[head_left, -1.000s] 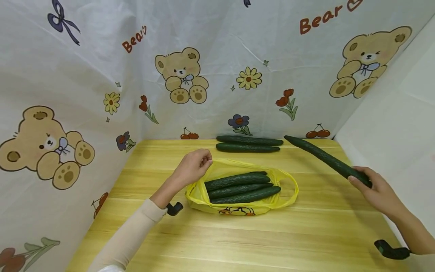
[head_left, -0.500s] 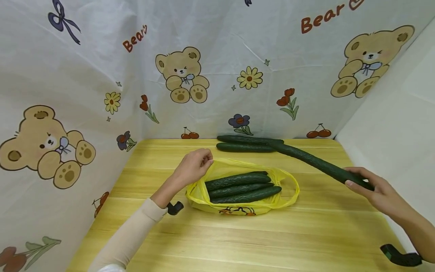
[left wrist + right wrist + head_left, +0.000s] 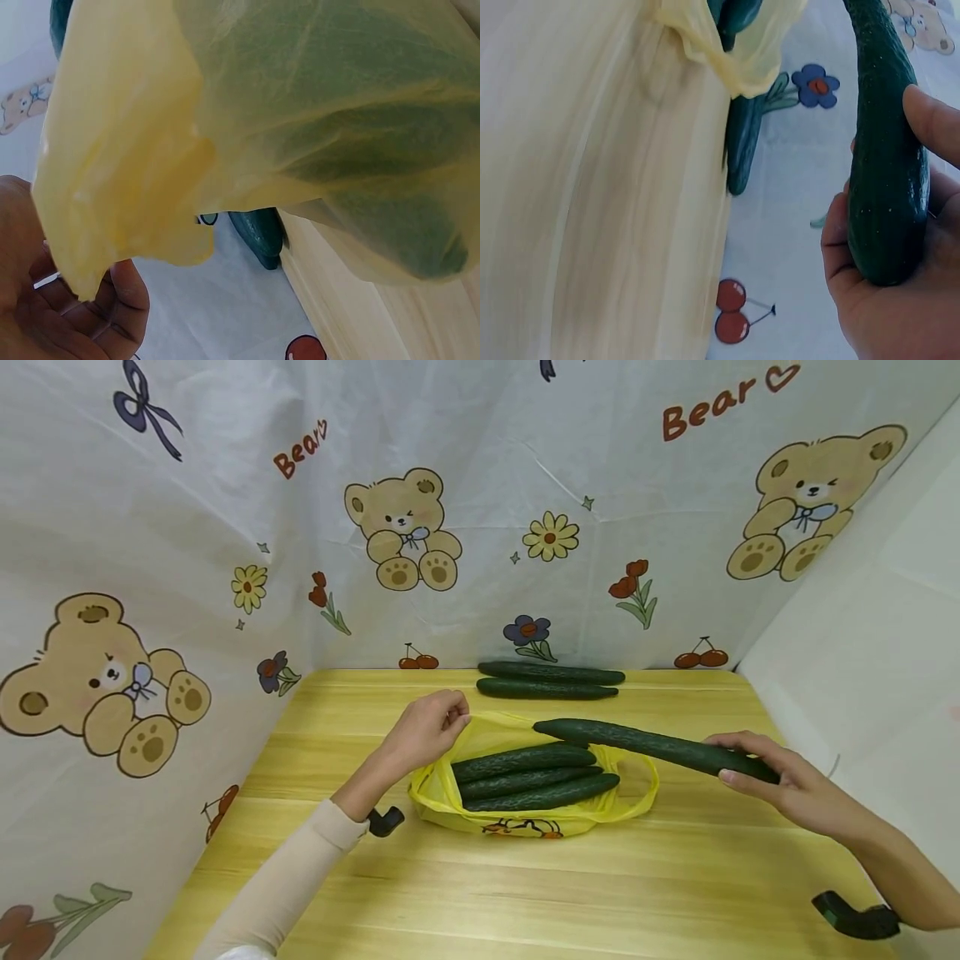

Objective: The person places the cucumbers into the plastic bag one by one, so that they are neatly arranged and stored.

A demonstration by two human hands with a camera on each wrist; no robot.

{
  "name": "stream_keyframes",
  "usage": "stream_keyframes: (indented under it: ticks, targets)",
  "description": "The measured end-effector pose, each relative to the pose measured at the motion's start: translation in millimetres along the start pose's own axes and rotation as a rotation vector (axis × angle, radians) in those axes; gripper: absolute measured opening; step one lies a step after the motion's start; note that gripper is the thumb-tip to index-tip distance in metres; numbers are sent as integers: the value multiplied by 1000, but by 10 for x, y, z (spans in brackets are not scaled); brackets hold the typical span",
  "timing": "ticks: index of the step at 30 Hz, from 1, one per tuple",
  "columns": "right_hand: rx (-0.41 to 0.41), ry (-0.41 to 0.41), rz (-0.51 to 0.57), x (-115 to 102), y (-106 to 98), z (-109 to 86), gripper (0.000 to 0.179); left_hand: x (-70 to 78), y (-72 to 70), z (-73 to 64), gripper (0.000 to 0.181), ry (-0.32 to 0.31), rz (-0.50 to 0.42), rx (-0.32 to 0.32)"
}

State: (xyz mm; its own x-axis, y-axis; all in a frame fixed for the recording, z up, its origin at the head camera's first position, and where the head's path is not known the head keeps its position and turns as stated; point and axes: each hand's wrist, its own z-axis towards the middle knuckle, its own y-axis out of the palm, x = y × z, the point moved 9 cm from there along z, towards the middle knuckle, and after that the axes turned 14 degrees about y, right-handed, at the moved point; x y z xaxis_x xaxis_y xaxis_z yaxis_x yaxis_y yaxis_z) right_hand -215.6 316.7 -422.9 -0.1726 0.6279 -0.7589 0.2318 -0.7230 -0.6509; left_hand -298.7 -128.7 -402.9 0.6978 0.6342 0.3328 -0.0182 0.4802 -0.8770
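A yellow plastic bag [image 3: 442, 817] lies on the table with its mouth spread and several cucumbers [image 3: 536, 782] inside. At its back left edge my left hand [image 3: 427, 727] pinches the rim; in the left wrist view the thin yellow film [image 3: 135, 172] runs down into the curled fingers [image 3: 129, 285]. My right hand [image 3: 795, 789] grips one end of a long dark green cucumber [image 3: 652, 744], thumb on one side and fingers beneath. That cucumber's far tip overlaps the bag's back rim in the head view, raised over the opening. The right wrist view shows its thick end [image 3: 889, 225] resting against the palm.
Two more cucumbers [image 3: 551, 682] lie side by side at the table's back edge, behind the bag. The wood-grain table [image 3: 480, 893] is bordered by a bear-print cloth [image 3: 480, 552] at the back and left and a white wall [image 3: 892, 635] on the right.
My right hand has carried its cucumber leftward, from the right side of the table to above the bag's right part. The left hand keeps its pinch on the rim in the same place.
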Motion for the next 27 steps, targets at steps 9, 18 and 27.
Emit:
stream_keyframes:
  ticks: [9,18,27]
  targets:
    - [-4,-116,-79,-334,245,148,46,-14,18,-14,8,-4,-21,20]
    - [-9,-185,-179,-635,576,400,39,-1,5,8,8,0,-22,22]
    - [-57,-200,-225,-774,947,674,38,-10,-1,1,8,-9,-25,17]
